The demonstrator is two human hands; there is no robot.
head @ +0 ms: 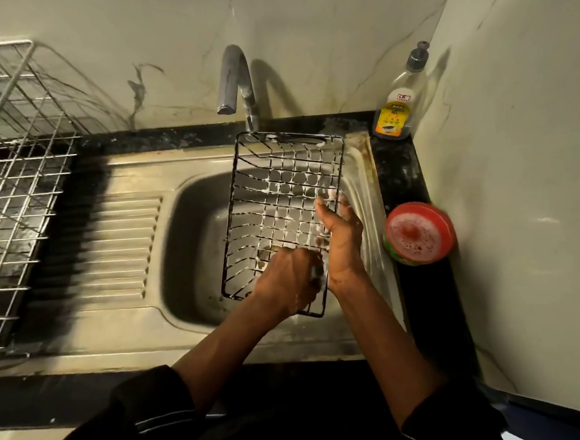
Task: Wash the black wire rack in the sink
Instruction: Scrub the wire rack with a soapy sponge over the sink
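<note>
From the head view, the black wire rack is held over the bowl of the sink. It is tipped, with its far end up near the tap and its near end low. White foam sits on many of its wires.

The right hand has its grip clamped on the right edge of the rack, with the thumb on top. The left hand is curled up against the near part of the rack, with foam on it. I cannot tell if its grip holds a scrubber or nothing.

This looks like the rubbing step. To do it well, the right hand should hold the rack firm so it does not slip, because soap makes the wires slick. The left hand should rub along each wire, corners too, then the rack should be turned to do the other side. Keep it over the bowl so foam drips there.

A red soap tub and a soap bottle stand on the desk to the right.
</note>
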